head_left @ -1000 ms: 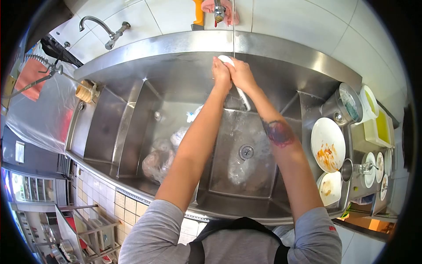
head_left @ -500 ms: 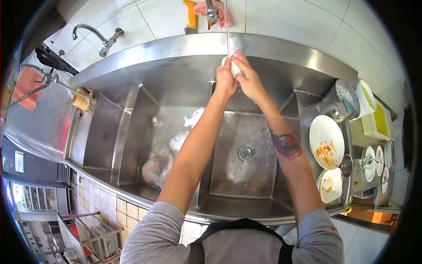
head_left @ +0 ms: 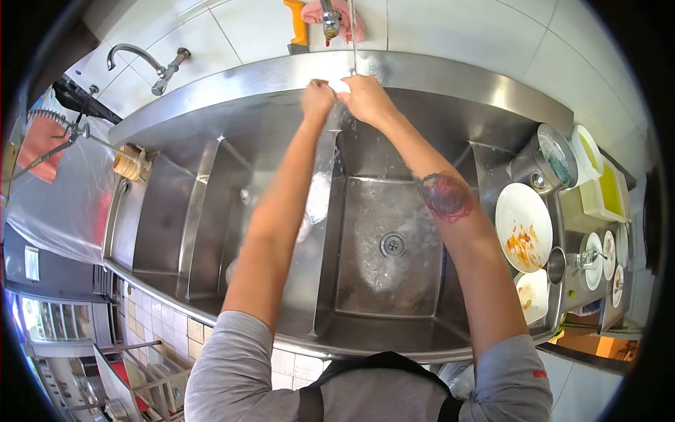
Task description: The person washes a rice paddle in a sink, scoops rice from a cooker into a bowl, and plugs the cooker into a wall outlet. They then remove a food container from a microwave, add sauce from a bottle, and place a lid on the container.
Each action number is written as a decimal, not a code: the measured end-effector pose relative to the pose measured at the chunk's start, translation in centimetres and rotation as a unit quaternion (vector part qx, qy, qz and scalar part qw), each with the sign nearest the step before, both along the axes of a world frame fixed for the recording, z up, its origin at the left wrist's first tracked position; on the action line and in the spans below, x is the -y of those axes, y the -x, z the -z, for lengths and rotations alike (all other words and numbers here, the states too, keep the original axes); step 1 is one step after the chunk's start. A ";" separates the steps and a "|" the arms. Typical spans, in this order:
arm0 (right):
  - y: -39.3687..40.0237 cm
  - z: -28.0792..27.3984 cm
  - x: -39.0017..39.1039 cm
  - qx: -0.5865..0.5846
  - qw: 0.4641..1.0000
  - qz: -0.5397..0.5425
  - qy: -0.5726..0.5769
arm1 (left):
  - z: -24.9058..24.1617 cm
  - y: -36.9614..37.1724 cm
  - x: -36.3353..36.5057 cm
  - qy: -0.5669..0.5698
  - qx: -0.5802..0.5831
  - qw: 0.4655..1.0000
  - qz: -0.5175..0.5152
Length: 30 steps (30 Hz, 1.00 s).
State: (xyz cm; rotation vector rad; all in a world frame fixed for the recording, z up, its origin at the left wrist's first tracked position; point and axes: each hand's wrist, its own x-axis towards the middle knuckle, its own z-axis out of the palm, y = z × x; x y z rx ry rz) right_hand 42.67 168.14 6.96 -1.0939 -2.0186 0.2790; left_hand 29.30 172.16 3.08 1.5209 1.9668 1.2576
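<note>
A small white item (head_left: 339, 86), its kind not clear, is stretched between my hands at the back of the steel sink. My left hand (head_left: 318, 103) is closed at its left side, and my right hand (head_left: 368, 100) grips its right side, fingers curled. A thin stream of water (head_left: 354, 42) runs down onto my right hand, and drops fall into the basin below. Above the hands is a wall tap (head_left: 330, 27) with a pink cloth (head_left: 349, 21) behind it. My left forearm partly hides clear and white plastic bags (head_left: 319, 198) in the neighbouring basin.
The right basin has a drain (head_left: 393, 244). At the right stand a food-stained plate (head_left: 522, 228), a square bowl (head_left: 532, 295) and a metal pot (head_left: 545, 158). An orange-handled tool (head_left: 297, 24) leans on the wall. Another tap (head_left: 151, 60) is at the left.
Both hands have moved left and slightly up with the white item. They are now farther apart, and the water lands on my right hand.
</note>
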 end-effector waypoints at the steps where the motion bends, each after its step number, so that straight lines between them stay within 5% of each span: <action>1: 0.2 -1.3 0.2 0.047 0.998 0.011 0.033 | -0.6 0.7 -0.9 -0.062 -0.027 0.997 0.024; 4: -0.4 -3.2 0.2 0.089 0.993 0.041 0.068 | -3.4 1.2 -3.4 -0.182 -0.141 0.965 0.124; 13: -3.4 -6.4 1.8 0.044 0.995 -0.056 0.068 | -3.2 0.2 -10.5 -0.123 -0.134 0.958 0.220; 16: -3.9 -5.6 0.9 -0.105 0.982 -0.061 0.146 | -4.1 1.4 -7.6 -0.163 -0.165 0.949 0.215; 18: -4.3 -5.6 1.4 -0.268 0.907 -0.178 0.271 | -5.0 1.2 -4.1 0.127 -0.057 0.942 0.306; 21: -4.6 -4.0 2.7 -0.376 0.828 -0.215 0.355 | -1.6 -1.2 3.1 0.175 0.341 0.879 0.284; 23: -5.2 -1.6 3.7 -0.380 0.816 -0.210 0.381 | -0.1 -2.1 9.0 0.123 0.626 0.676 0.369; 24: -5.3 -0.3 4.6 -0.366 0.820 -0.199 0.393 | 1.4 -1.7 11.7 0.130 0.652 0.592 0.457; 25: -4.8 0.7 6.3 -0.342 0.839 -0.185 0.381 | 2.3 -2.0 15.1 0.136 0.653 0.617 0.417; 28: -3.2 4.8 11.8 -0.271 0.854 -0.209 0.391 | 7.5 -3.4 24.0 0.014 0.345 0.897 0.277; 30: -2.7 10.0 13.9 -0.257 0.841 -0.219 0.422 | 7.8 -2.7 30.2 0.024 0.338 0.931 0.135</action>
